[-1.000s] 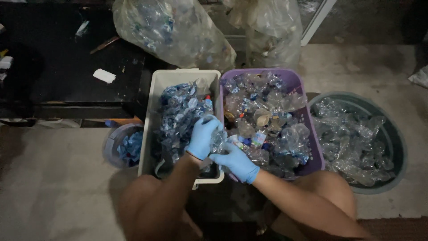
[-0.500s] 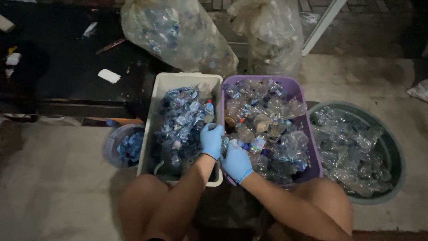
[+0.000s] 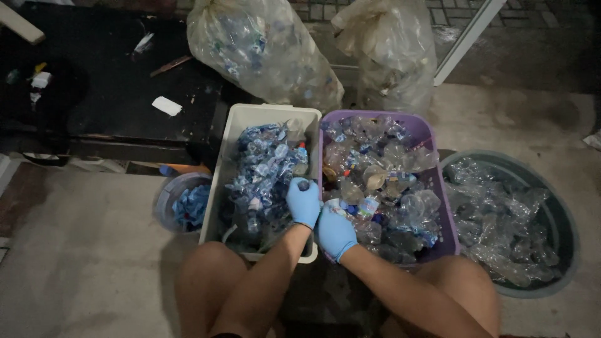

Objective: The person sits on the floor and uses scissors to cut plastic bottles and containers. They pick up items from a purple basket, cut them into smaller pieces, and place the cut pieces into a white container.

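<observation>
The floor [image 3: 81,263] is pale grey concrete, stained and dimly lit. At the upper left stands a low black platform [image 3: 106,106] with scraps of paper and litter on its top. Behind it runs a strip of brick paving [image 3: 325,9]. A white post [image 3: 466,40] slants down from the upper right corner.

A white rectangular plastic tub [image 3: 233,164] sits left of a purple plastic basket [image 3: 432,159], their sides touching. A round dark basin [image 3: 557,216] lies to the right, a small clear bucket [image 3: 164,199] to the left, and two clear plastic sacks [image 3: 263,50] behind.
</observation>
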